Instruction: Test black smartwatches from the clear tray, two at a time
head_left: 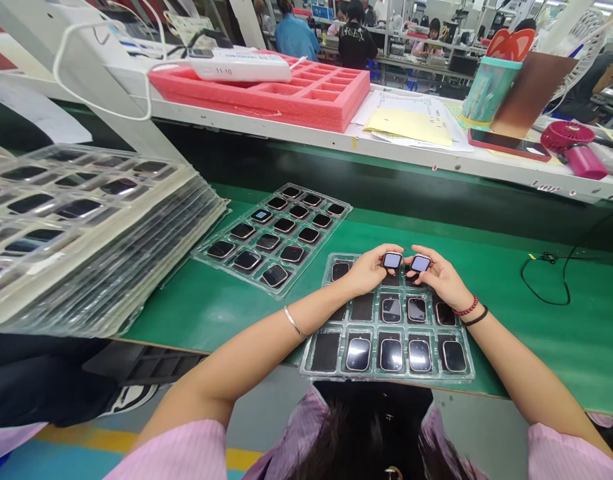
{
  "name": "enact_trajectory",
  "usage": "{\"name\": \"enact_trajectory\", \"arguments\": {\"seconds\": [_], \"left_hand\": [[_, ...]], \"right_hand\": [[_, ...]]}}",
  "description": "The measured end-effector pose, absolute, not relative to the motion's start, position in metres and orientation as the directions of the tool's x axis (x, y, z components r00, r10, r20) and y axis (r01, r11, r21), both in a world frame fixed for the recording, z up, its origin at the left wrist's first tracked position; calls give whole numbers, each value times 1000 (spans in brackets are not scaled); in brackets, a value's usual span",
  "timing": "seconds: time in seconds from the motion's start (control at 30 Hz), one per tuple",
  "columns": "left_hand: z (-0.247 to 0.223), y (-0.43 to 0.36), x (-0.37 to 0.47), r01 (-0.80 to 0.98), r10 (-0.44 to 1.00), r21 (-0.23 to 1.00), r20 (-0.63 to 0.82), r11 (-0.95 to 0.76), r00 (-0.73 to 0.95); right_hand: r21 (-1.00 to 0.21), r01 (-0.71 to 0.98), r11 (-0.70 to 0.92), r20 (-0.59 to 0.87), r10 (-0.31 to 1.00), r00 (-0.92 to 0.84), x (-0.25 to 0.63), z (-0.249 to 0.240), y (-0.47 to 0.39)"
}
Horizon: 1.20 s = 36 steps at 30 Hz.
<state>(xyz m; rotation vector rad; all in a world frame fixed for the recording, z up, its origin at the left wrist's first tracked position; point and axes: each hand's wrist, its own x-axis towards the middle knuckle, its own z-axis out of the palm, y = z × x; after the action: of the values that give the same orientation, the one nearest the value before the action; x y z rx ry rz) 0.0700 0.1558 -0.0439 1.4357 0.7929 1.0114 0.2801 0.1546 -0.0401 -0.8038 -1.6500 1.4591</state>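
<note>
Nearest the camera, at the foot of the head view, are pink striped sleeves (176, 453) and a black top (376, 400). Beyond, a clear plastic compartment tray (386, 378) of dark-screened watches lies at the front edge of the green worktop (576, 333). Above its back row, the left hand (369, 270) pinches a square watch with a lit pale screen (392, 260); the right hand (443, 277) grips a matching lit watch (420, 264) just beside it. Hands and left forearm hide some compartments. A second clear tray (250, 279) lies toward the worktop's back edge, beside a tall tray stack (166, 233) at its left end. On the white shelf (386, 148) behind, a white plastic box (241, 67) marked "11-10" rests on pink foam (286, 117); red lettering on the shelf edge is unclear.
</note>
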Motion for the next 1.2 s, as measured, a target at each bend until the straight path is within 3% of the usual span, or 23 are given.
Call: {"name": "enact_trajectory", "arguments": {"seconds": [0.4, 1.2], "left_hand": [[-42, 155, 70, 8, 924, 990, 131, -143, 359], [-39, 152, 69, -23, 927, 993, 113, -112, 359]], "right_hand": [[-971, 40, 234, 180, 834, -522, 278, -41, 151], [-971, 69, 229, 165, 850, -501, 278, -41, 150]]}}
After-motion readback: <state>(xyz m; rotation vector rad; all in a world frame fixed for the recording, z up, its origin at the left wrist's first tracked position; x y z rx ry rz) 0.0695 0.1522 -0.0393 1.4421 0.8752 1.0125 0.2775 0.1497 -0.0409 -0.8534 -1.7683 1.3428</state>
